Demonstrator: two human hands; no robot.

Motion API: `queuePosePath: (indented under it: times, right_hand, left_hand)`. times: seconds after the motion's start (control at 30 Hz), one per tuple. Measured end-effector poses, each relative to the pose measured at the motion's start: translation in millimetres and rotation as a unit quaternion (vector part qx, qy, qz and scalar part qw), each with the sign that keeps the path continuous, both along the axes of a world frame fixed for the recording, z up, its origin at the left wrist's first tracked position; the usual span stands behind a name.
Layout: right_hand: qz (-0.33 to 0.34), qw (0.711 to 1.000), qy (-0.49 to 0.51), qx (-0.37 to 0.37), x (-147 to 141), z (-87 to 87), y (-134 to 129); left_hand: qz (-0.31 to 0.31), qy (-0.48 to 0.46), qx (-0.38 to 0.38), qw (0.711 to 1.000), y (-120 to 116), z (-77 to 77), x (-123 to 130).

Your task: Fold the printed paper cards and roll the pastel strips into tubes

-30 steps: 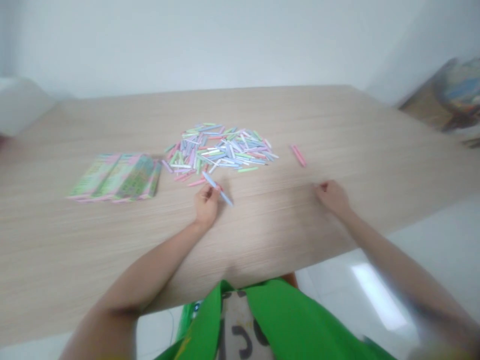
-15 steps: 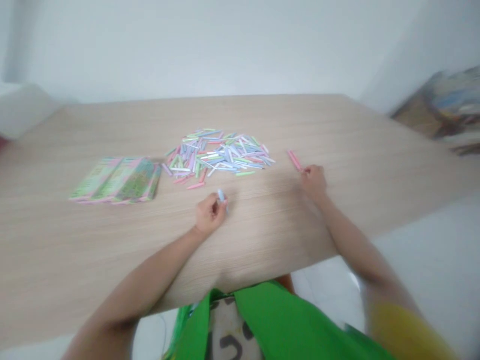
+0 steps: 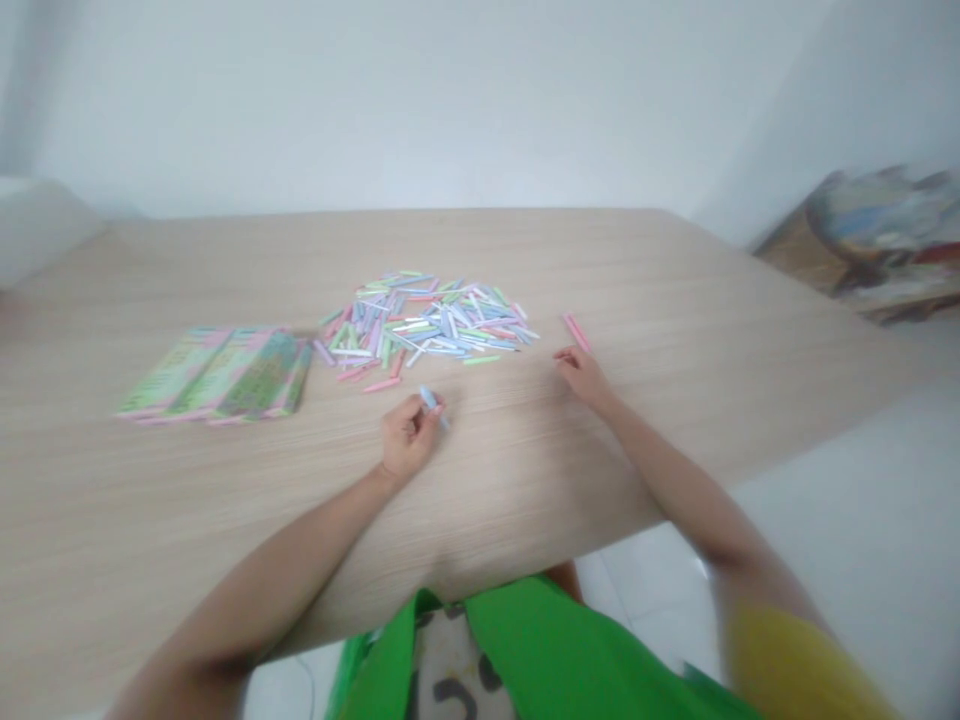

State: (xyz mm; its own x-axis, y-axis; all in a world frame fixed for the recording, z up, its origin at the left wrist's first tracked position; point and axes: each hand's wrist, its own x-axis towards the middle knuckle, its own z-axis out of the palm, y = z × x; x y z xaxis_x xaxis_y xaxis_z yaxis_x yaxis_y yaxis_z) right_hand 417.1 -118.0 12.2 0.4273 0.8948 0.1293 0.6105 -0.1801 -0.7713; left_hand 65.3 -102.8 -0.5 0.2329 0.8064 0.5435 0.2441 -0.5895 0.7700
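Observation:
Between the thumb and fingers of my left hand (image 3: 409,434) is a light blue stick (image 3: 428,397), held above the table in front of the pile. My right hand (image 3: 582,374) is to the right of the pile, its fingers bent and pointing left; whether anything small is between the fingertips is too blurred to tell. Just beyond it lie pink sticks (image 3: 576,331) side by side. A loose pile of pastel sticks (image 3: 457,325) in pink, green, blue, purple and white spreads over the middle of the table.
Green and pink printed packs (image 3: 217,375) lie overlapping on the left of the wooden table (image 3: 712,330). A white object (image 3: 41,225) stands at the far left edge. Blurred items (image 3: 885,215) sit on a surface at the right. A wall rises behind the table.
My right hand has moved left, off the pink sticks, which now lie free on the table. My left hand still holds the blue stick. The whole view has shifted slightly.

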Motion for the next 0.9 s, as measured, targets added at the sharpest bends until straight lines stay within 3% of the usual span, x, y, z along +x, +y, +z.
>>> queuePosePath:
  times: [0.17,0.3,0.4,0.5,0.57,0.67,0.77,0.9]
  right_hand:
    - [0.134,0.985,0.094,0.051,-70,2.4,9]
    - [0.288,0.939,0.152,0.111,-124,17.5,4]
    - [0.395,0.899,0.137,0.13,-157,33.7,-4]
    - [0.45,0.875,0.068,0.164,-176,44.8,-8]
    - [0.447,0.875,0.037,0.18,-182,47.1,-8]
    - [0.391,0.902,0.059,0.173,-184,43.0,-9]
    - [0.323,0.927,0.139,0.133,-182,33.4,-11]
    - [0.242,0.931,0.258,0.087,-178,20.0,-10]
  left_hand:
    - [-0.001,-0.028,-0.044,0.999,1,0.3,0]
    - [-0.046,-0.036,-0.081,0.995,3,-1.9,1]
    - [-0.065,-0.032,-0.076,0.994,4,-1.6,1]
    - [-0.063,-0.014,-0.03,0.997,2,1.3,3]
    - [-0.062,-0.004,-0.026,0.998,1,3.5,4]
    - [-0.083,-0.001,-0.064,0.994,-1,5.4,7]
    - [-0.169,-0.019,-0.147,0.974,-1,4.4,11]
    - [-0.275,-0.065,-0.261,0.923,-3,1.2,17]
